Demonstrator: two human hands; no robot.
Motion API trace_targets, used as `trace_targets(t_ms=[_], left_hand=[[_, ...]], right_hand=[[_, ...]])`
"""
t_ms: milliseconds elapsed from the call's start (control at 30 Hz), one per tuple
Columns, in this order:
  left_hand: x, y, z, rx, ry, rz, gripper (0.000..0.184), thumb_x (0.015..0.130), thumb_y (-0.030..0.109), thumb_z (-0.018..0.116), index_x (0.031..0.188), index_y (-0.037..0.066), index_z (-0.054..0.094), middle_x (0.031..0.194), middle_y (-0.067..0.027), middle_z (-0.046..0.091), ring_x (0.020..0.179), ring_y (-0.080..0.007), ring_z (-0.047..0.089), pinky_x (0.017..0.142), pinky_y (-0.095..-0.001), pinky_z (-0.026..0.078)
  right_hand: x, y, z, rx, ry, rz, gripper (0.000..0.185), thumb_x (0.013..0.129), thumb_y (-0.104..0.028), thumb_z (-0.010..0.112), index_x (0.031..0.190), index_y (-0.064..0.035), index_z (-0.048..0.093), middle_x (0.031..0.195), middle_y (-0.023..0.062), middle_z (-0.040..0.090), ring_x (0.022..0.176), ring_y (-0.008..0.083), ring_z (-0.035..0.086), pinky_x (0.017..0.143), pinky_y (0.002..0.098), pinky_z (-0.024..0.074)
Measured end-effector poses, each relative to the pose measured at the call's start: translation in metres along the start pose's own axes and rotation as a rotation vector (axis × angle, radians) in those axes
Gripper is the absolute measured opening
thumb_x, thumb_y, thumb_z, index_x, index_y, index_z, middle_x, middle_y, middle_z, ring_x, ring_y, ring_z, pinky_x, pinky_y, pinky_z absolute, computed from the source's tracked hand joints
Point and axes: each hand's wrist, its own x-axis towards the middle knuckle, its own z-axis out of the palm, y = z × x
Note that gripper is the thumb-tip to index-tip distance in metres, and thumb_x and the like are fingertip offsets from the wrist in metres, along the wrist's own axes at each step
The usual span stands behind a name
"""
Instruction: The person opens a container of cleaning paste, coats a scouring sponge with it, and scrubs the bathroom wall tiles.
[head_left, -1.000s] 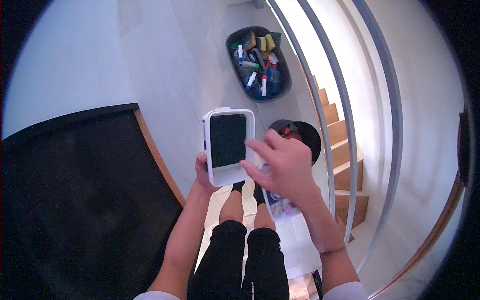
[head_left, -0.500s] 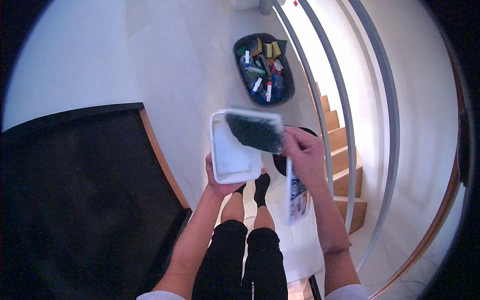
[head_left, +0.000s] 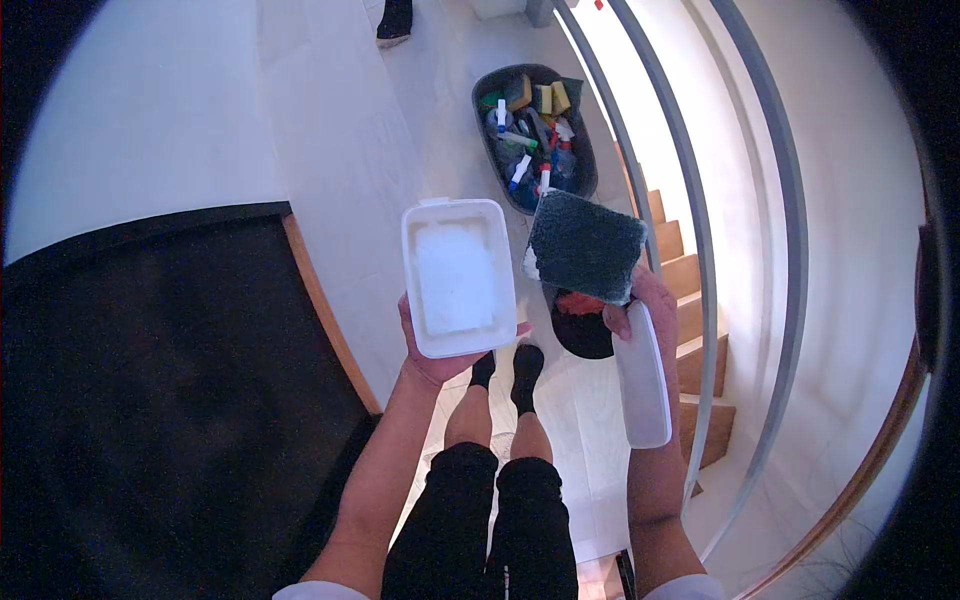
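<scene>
A white plastic container [head_left: 461, 343] rests in my left hand [head_left: 432, 366], tilted so that its inside faces me. The inside looks white, with a slightly darker band around the bottom edge. My right hand [head_left: 655, 297] grips a dark green scouring pad [head_left: 586, 245] by its lower right corner. That same hand also holds a white lid [head_left: 643, 385], which hangs down along my wrist. The pad is right of the container and apart from it. Some fingers of my right hand are hidden behind the pad and lid.
A dark tub [head_left: 484, 146] with spray bottles and sponges stands ahead on the pale floor. Below the pad sits a round black container [head_left: 583, 341] with something red. Grey railing bars [head_left: 700, 230] border wooden stairs [head_left: 705, 408]. Another person's foot [head_left: 395, 24] shows at the top.
My right hand has moved right, taking the scouring pad away from over the container. The lid has turned to show its plain side. A person's foot has come into view.
</scene>
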Motion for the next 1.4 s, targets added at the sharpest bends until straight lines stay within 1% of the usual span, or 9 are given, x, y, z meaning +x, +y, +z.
trace_targets(t_ms=[167, 333, 667, 833, 900, 967, 1067, 1133, 1400], left_hand=[[-0.005, 0.000, -0.007, 0.049, -0.035, 0.019, 0.071, 0.074, 0.063, 0.052, 0.133, 0.025, 0.043, 0.133, -0.0007, 0.047, 0.124, -0.0285, 0.043, 0.103, -0.0716, 0.013], [-0.010, -0.005, -0.006, 0.018, 0.051, 0.033, 0.083, 0.065, 0.073, 0.056, 0.132, 0.025, 0.045, 0.129, -0.0038, 0.052, 0.110, -0.0339, 0.055, 0.105, -0.0703, 0.004], [-0.006, -0.025, -0.007, 0.045, -0.013, -0.033, 0.087, 0.064, 0.068, 0.061, 0.137, 0.027, 0.038, 0.135, -0.0014, 0.047, 0.122, -0.0298, 0.046, 0.105, -0.0700, 0.006], [-0.034, -0.038, -0.046, 0.196, 0.145, -0.068, 0.087, 0.067, 0.062, 0.062, 0.139, 0.023, 0.034, 0.142, -0.0044, 0.038, 0.128, -0.0316, 0.038, 0.103, -0.0717, 0.012], [-0.042, -0.050, -0.061, 0.201, 0.231, -0.046, 0.086, 0.069, 0.061, 0.061, 0.140, 0.021, 0.033, 0.141, -0.0066, 0.038, 0.128, -0.0326, 0.039, 0.103, -0.0701, 0.016], [-0.057, -0.064, -0.071, 0.202, 0.316, -0.021, 0.085, 0.070, 0.059, 0.060, 0.140, 0.019, 0.033, 0.141, -0.0089, 0.038, 0.127, -0.0336, 0.039, 0.104, -0.0686, 0.019], [-0.070, -0.077, -0.074, 0.283, 0.453, -0.019, 0.085, 0.073, 0.057, 0.058, 0.141, 0.014, 0.032, 0.140, -0.0130, 0.039, 0.126, -0.0345, 0.041, 0.104, -0.0633, 0.025], [-0.092, -0.085, -0.077, 0.167, 0.255, -0.068, 0.068, 0.075, 0.052, 0.059, 0.128, 0.011, 0.048, 0.125, -0.0087, 0.054, 0.115, -0.0278, 0.052, 0.102, -0.0486, 0.036], [-0.118, -0.173, -0.075, 0.051, 0.263, 0.053, 0.078, 0.071, 0.052, 0.063, 0.136, 0.015, 0.041, 0.134, -0.0083, 0.048, 0.122, -0.0275, 0.046, 0.106, -0.0459, 0.032]], right_hand=[[0.006, 0.005, -0.009, 0.010, -0.006, -0.024, 0.031, 0.091, -0.025, 0.054, 0.097, 0.0043, 0.061, 0.065, 0.0116, 0.059, 0.039, 0.0082, 0.042, 0.035, 0.0201, 0.0296], [0.020, 0.001, -0.022, -0.139, 0.116, -0.032, 0.031, 0.091, -0.029, 0.054, 0.090, 0.0013, 0.062, 0.059, 0.0036, 0.054, 0.038, 0.0072, 0.041, 0.035, 0.0203, 0.0291], [0.027, -0.058, 0.060, -0.054, 0.265, -0.296, 0.027, 0.092, -0.026, 0.053, 0.087, -0.0017, 0.063, 0.052, 0.0016, 0.047, 0.042, 0.0071, 0.040, 0.039, 0.0213, 0.0279], [0.052, -0.061, 0.061, -0.226, 0.395, -0.498, 0.028, 0.093, -0.023, 0.052, 0.088, 0.0018, 0.064, 0.064, 0.0016, 0.053, 0.057, 0.0048, 0.046, 0.051, 0.0201, 0.0328], [0.082, -0.070, 0.059, -0.243, 0.391, -0.548, 0.024, 0.092, -0.021, 0.054, 0.091, 0.0009, 0.063, 0.063, -0.0005, 0.050, 0.051, 0.0049, 0.041, 0.045, 0.0206, 0.0306], [0.110, -0.077, 0.054, -0.399, 0.404, -0.653, 0.031, 0.092, -0.021, 0.051, 0.097, 0.0066, 0.064, 0.077, 0.0079, 0.062, 0.068, 0.0110, 0.053, 0.063, 0.0247, 0.0421], [0.148, -0.085, 0.052, -0.448, 0.361, -0.753, 0.032, 0.092, -0.021, 0.050, 0.097, 0.0072, 0.064, 0.078, 0.0084, 0.063, 0.070, 0.0134, 0.055, 0.066, 0.0277, 0.0433], [0.147, -0.083, 0.046, -0.452, 0.322, -0.813, 0.031, 0.092, -0.020, 0.049, 0.097, 0.0070, 0.063, 0.081, 0.0082, 0.063, 0.074, 0.0135, 0.055, 0.068, 0.0291, 0.0438], [0.037, -0.083, -0.023, -0.226, 0.180, -0.400, 0.023, 0.094, -0.016, 0.048, 0.100, 0.0033, 0.058, 0.092, 0.0080, 0.059, 0.084, 0.0139, 0.057, 0.077, 0.0275, 0.0470]])
